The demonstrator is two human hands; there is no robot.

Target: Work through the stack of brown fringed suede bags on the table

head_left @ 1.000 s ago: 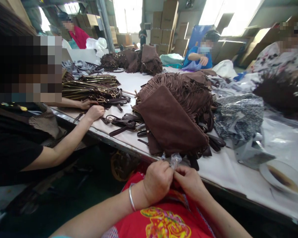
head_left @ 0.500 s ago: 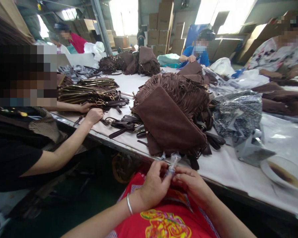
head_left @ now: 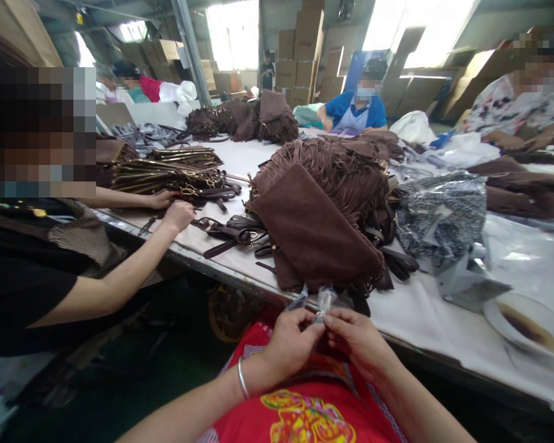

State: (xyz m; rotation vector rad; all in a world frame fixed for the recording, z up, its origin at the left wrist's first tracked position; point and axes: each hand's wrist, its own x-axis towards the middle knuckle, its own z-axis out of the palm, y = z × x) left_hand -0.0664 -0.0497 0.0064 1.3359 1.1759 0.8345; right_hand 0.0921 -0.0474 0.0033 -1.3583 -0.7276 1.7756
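Left hand (head_left: 290,339) and right hand (head_left: 356,335): grips pinch crumpled clear plastic film (head_left: 325,300), just nearside of flat, dark-brown, rectangular bag (head_left: 318,227).

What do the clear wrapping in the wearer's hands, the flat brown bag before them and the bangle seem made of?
Clear wrapping: probably thin, glossy plastic film; it is see-through and crinkled.
Flat brown bag: matte, suede-like; its soft surface lacks sharp highlights, though real or imitation cannot be told.
Bangle: likely polished, silver-coloured metal, judging by its bright sheen.
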